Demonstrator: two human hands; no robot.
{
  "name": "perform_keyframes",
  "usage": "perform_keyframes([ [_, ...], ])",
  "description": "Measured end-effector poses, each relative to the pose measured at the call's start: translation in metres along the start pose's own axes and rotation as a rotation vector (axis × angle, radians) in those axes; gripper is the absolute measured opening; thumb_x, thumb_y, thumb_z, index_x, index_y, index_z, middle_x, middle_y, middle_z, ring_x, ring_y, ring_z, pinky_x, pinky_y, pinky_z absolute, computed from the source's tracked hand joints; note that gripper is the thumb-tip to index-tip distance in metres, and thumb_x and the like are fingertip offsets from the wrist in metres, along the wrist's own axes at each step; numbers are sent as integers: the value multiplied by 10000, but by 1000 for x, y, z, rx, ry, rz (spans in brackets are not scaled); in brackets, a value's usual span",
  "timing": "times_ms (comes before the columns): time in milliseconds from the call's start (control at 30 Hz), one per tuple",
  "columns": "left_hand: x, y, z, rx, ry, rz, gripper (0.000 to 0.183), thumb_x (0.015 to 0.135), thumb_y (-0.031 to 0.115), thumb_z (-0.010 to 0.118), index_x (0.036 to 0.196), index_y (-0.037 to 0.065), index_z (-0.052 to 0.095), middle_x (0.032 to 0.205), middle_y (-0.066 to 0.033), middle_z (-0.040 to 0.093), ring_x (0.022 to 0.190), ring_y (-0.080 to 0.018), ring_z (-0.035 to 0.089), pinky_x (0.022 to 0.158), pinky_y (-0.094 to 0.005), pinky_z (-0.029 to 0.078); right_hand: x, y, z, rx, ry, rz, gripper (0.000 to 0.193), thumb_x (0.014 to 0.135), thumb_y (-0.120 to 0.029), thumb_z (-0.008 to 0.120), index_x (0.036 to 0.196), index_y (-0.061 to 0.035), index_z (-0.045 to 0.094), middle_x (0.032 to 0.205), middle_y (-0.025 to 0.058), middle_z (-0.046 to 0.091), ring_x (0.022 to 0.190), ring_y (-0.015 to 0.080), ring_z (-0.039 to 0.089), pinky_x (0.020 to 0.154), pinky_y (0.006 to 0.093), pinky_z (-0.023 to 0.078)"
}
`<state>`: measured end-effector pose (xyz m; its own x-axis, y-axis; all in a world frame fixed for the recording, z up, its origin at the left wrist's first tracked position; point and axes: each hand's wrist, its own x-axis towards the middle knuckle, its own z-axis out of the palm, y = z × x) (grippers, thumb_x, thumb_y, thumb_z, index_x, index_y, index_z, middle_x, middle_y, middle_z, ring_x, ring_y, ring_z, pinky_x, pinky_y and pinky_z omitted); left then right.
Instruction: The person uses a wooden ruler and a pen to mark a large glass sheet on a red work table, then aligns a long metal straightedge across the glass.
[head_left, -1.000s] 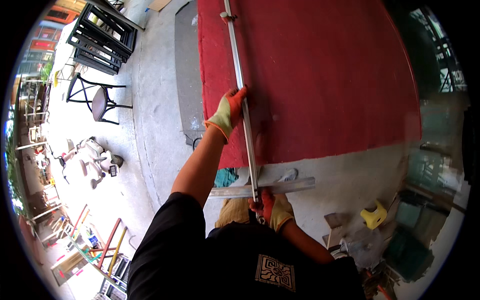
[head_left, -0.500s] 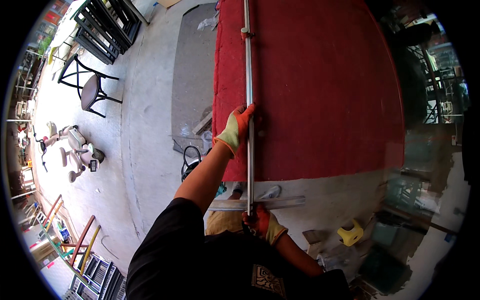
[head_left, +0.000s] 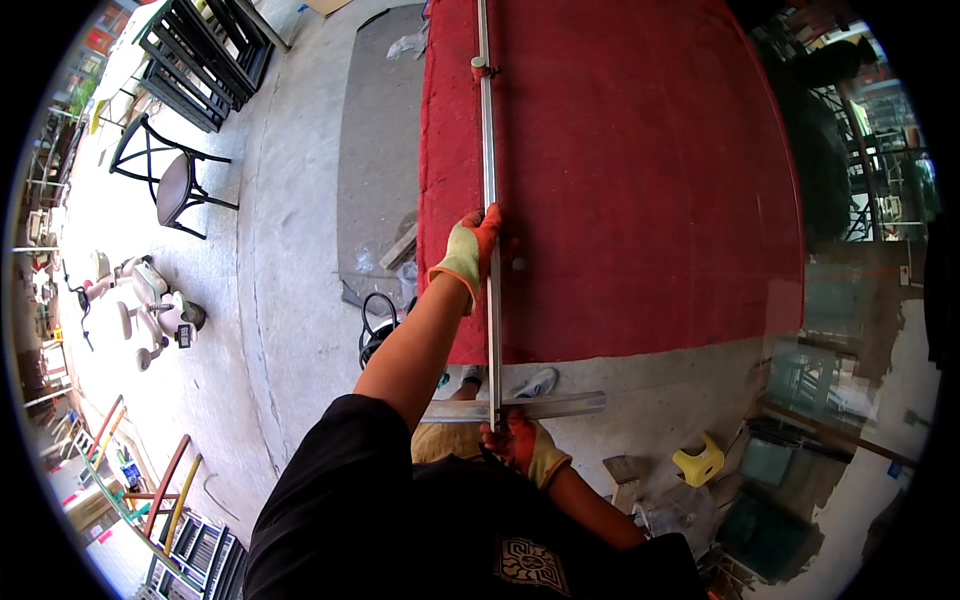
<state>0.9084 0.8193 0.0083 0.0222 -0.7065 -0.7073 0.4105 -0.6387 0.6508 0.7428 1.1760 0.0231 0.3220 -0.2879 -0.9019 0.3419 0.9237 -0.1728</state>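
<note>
Our left grip [head_left: 472, 248]: closed on metal bar [head_left: 488, 140]; red bench [head_left: 640, 200] spreading wide rightward, its edge near leftward. Our right grip [head_left: 526, 445]: curled round the bar's near end, past the bench's front edge.

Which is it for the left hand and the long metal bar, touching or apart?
Touching. The head view shows the left hand gripping the long metal bar, orange-gloved fingers across it.

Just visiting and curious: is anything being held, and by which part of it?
A long, straight silvery metal bar: the left hand grips it partway along, the right hand its near end, beside the grey metal crosspiece.
</note>
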Motion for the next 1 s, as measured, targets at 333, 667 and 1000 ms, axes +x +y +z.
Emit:
perform_keyframes([
  [333,14,-2,-5,1,-35,-21,298,1092,360,683,1176,74,675,984,-60,705,848,-254,727,736,-425,635,13,8,-8,-25,-14,75,748,1106,-736,336,1283,-110,704,1076,35,792,782,146,683,673,312,510],
  [667,26,-22,72,151,-40,-39,346,1067,426,700,1201,110,656,952,-67,726,830,-268,755,686,-433,614,3,0,-61,464,188,-117,536,1139,-512,532,1322,-12,590,1117,198,701,919,320,723,749,416,636],
  [1000,69,-92,241,146,-147,-157,486,1055,512,698,1334,139,562,1104,-128,736,933,-358,730,784,-574,613,-30,-83,-185,347,572,-375,636,1073,-642,519,1322,-76,670,1164,81,738,1022,245,704,811,426,627],
])
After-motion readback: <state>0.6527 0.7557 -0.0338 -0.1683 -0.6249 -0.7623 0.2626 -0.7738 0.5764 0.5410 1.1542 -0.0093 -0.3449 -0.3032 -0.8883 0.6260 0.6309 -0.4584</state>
